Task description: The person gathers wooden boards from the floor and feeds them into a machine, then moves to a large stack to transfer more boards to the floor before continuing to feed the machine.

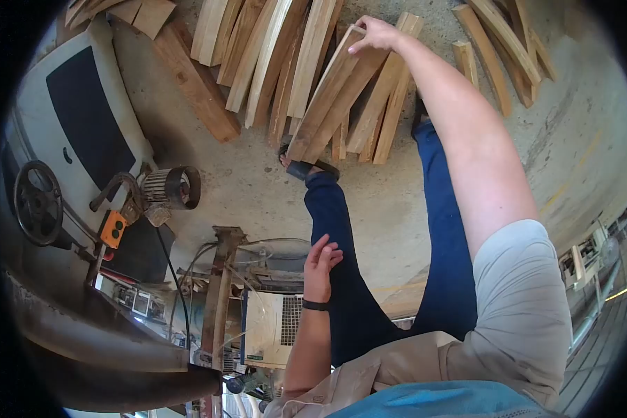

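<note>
My right hand [376, 35] is closed over the far end of a wooden board [338, 90], its thumb on the near side. That board slants down toward my sandalled foot [313, 168], among several other wooden pieces [380, 104] lying close on both sides. My left hand [319, 268] hangs beside my left leg, wearing a dark wristband. Its fingers are partly bent and apart, with nothing in them.
A machine with a handwheel [38, 202], a motor [168, 188] and an orange switch box [112, 229] stands to the left. More curved wooden pieces [498, 52] lie at the upper right on the concrete floor [258, 195]. Cables hang by a metal post [219, 292].
</note>
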Demonstrator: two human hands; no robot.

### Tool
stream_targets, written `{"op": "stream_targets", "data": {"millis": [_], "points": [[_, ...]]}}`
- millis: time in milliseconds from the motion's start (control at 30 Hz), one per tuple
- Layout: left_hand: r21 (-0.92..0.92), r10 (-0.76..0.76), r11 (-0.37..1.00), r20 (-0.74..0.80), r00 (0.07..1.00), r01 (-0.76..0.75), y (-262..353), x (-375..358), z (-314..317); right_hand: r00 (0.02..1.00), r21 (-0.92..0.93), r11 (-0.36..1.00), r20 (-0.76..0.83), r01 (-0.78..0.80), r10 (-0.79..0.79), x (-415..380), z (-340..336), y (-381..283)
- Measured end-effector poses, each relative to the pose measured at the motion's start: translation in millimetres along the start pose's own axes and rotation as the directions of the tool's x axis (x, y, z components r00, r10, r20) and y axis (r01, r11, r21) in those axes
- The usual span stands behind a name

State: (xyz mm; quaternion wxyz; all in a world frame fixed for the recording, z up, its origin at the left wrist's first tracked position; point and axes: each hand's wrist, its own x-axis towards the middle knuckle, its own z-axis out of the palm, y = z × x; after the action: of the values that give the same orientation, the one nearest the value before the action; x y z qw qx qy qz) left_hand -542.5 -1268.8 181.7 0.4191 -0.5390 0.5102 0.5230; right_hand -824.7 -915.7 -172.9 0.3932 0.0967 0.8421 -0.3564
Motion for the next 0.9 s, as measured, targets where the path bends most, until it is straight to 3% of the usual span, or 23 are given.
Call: {"op": "stream_targets", "data": {"millis": [100,167,200,233,267,300,367,400,467,533,567,633,667,700,733,767,833,867,900], "points": [[-0.169,-0.023,0.985,0.126,0.992,0.044,26,-3,37,0.997,-0.001,0.997,-0.013,0.082,-0.082,-66,-29,-65],[-0.153,-0.01,0.987,0.211,0.977,0.043,45,-6,57,0.99,-0.011,0.99,-0.012,0.143,-0.143,-132,-34,-114],[-0.323,-0.042,0.936,0.297,0.954,0.142,58,-9,70,0.98,-0.037,0.979,-0.011,0.199,-0.2,-169,-39,-142],[-0.47,-0.06,0.846,0.385,0.921,0.252,70,-12,81,0.943,-0.155,0.939,-0.09,0.306,-0.322,-200,-28,-152],[-0.48,-0.089,0.819,0.434,0.896,0.314,80,-12,90,0.914,-0.191,0.906,-0.082,0.377,-0.398,-224,-12,-157],[-0.472,-0.086,0.824,0.444,0.892,0.315,87,-6,97,0.845,-0.164,0.862,-0.176,0.481,-0.505,-259,-11,-174],[-0.613,0.034,0.662,0.6,0.8,0.431,98,1,106,0.761,-0.267,0.801,-0.258,0.536,-0.595,-307,20,-187],[-0.643,-0.126,0.646,0.442,0.888,0.412,103,0,108,0.794,-0.215,0.823,-0.224,0.526,-0.566,-329,27,-194],[-0.625,-0.123,0.69,0.395,0.91,0.365,84,12,103,0.824,-0.166,0.845,-0.191,0.509,-0.534,-343,24,-195],[-0.62,-0.083,0.74,0.299,0.951,0.26,65,17,97,0.843,0.057,0.854,0.138,0.517,-0.519,-343,16,-189],[-0.615,-0.087,0.743,0.301,0.95,0.264,59,15,88,0.846,0.058,0.857,0.135,0.512,-0.515,-335,15,-183],[-0.623,-0.071,0.689,0.451,0.89,0.371,51,14,69,0.896,0.54,0.824,0.264,0.171,-0.358,-305,12,-163],[-0.717,-0.079,0.519,0.501,0.862,0.464,49,14,67,0.982,0.522,0.851,0.123,0.057,-0.142,-285,24,-144],[-0.721,-0.084,0.515,0.496,0.864,0.464,49,12,63,0.996,0.519,0.853,-0.024,-0.058,0.082,-258,44,-119],[-0.724,-0.113,0.498,0.491,0.864,0.477,50,10,58,0.955,0.483,0.855,-0.115,-0.187,0.273,-229,53,-95],[-0.727,-0.139,0.484,0.486,0.863,0.488,51,9,54,0.867,0.583,0.745,-0.133,-0.322,0.48,-200,74,-66],[-0.706,-0.136,0.513,0.496,0.858,0.489,50,11,45,0.667,0.534,0.688,-0.277,-0.492,0.692,-146,104,-21],[-0.684,-0.135,0.537,0.508,0.851,0.494,50,14,40,0.563,0.568,0.577,-0.226,-0.587,0.795,-123,111,-12],[-0.689,-0.134,0.536,0.5,0.855,0.487,49,17,36,0.556,0.608,0.553,-0.21,-0.569,0.804,-108,115,-2]]}}
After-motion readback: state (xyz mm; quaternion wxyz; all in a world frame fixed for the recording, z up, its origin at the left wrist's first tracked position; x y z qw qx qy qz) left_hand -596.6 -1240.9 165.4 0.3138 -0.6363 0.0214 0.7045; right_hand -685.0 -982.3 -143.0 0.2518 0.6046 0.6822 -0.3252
